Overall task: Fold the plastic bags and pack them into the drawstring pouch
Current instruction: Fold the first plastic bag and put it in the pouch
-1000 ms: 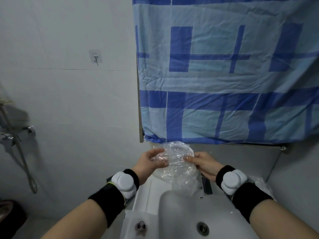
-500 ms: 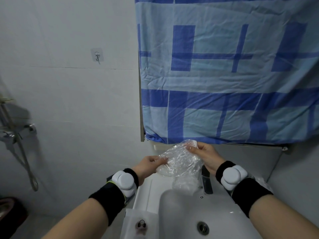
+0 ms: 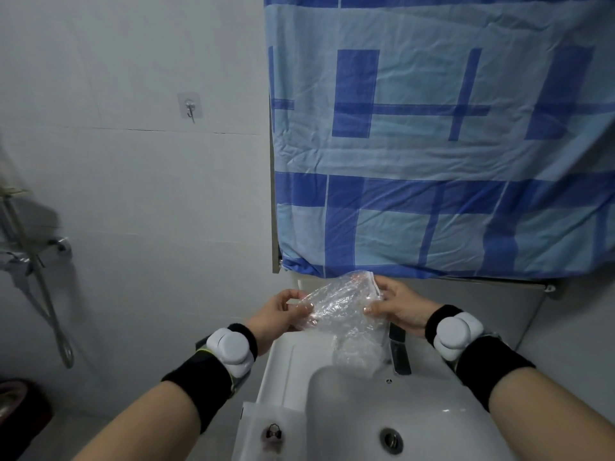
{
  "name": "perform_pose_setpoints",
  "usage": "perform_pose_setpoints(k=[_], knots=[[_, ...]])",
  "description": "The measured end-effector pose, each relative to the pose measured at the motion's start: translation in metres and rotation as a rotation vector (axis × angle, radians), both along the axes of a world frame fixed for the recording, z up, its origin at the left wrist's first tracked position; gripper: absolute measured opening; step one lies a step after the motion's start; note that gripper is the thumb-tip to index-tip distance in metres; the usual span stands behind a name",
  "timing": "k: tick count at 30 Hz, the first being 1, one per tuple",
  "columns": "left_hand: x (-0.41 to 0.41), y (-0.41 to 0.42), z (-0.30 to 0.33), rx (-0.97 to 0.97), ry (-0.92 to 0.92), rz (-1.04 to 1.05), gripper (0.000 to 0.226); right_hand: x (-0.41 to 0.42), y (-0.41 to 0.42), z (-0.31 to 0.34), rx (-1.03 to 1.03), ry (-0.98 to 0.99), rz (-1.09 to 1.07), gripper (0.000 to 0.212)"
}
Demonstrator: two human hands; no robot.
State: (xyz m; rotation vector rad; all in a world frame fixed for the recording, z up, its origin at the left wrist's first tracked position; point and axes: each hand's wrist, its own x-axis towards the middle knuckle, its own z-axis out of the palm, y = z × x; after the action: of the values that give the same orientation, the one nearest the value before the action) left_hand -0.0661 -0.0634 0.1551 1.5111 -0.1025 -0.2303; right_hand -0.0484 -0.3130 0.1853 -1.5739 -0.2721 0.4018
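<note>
Both hands are up over the white ceramic washbasin (image 3: 286, 371), working one clear crinkled plastic bag (image 3: 342, 307). The left hand (image 3: 278, 316) pinches the bag's left edge between thumb and curled fingers. The right hand (image 3: 397, 304) grips the right edge, thumb on the near face, fingers wrapped behind the upper corner. The bag is stretched between them, tilted, its right corner higher than the left. The loose lower end hangs down in front of the dark chrome tap (image 3: 399, 351), just above the basin bowl.

Each wrist wears a black wristband with a white rounded plastic sensor puck: left (image 3: 229, 349), right (image 3: 456, 332).

A flat white pouch-like item with a small dark bow print (image 3: 273, 434) lies on the basin's left ledge, near the bottom of the view. Cannot tell whether it has a drawstring. The round metal drain (image 3: 391, 440) sits in the bowl.

Behind the basin, a blue plaid cloth (image 3: 432, 144) hangs over the wall above it. A clear adhesive wall hook (image 3: 189, 106) is stuck on the white tiles to the left. The metal shower hose and fitting (image 3: 40, 277) are at far left.
</note>
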Motion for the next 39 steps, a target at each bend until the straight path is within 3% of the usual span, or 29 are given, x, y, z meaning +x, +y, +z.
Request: perform_pose_setpoints(k=[4,7,11,14,17,20,23,27,36,39], knots=[[-0.004,0.003,0.008,-0.045,0.001,-0.161,0.033,0.0,0.003,0.005,-0.021,0.042,0.062,0.06],[-0.008,-0.002,0.017,-0.063,-0.035,-0.313,0.026,0.0,0.008,0.01,-0.038,0.078,0.142,0.056],[-0.016,-0.014,0.027,0.09,-0.081,-0.434,0.034,0.001,0.014,0.014,-0.078,0.085,0.197,0.053],[-0.017,-0.018,0.026,0.152,-0.138,-0.393,0.042,0.006,0.013,0.013,-0.142,0.06,0.048,0.06],[-0.017,-0.02,0.025,0.119,-0.175,-0.305,0.047,0.006,0.011,0.01,-0.045,0.099,-0.083,0.068],[-0.017,-0.022,0.027,0.102,-0.213,-0.213,0.052,0.0,0.011,0.006,0.009,0.112,-0.041,0.06],[-0.014,-0.025,0.025,0.047,-0.226,-0.124,0.055,-0.006,0.014,-0.001,-0.052,0.146,-0.014,0.076],[-0.01,-0.026,0.023,0.036,-0.248,-0.039,0.056,-0.011,0.019,-0.006,-0.118,0.113,0.032,0.043],[-0.007,-0.024,0.014,0.175,-0.172,-0.001,0.057,-0.01,0.023,-0.009,-0.046,-0.062,-0.16,0.026],[-0.008,-0.025,0.013,0.241,-0.133,-0.037,0.038,-0.007,0.025,-0.013,-0.012,-0.165,-0.22,0.026]])
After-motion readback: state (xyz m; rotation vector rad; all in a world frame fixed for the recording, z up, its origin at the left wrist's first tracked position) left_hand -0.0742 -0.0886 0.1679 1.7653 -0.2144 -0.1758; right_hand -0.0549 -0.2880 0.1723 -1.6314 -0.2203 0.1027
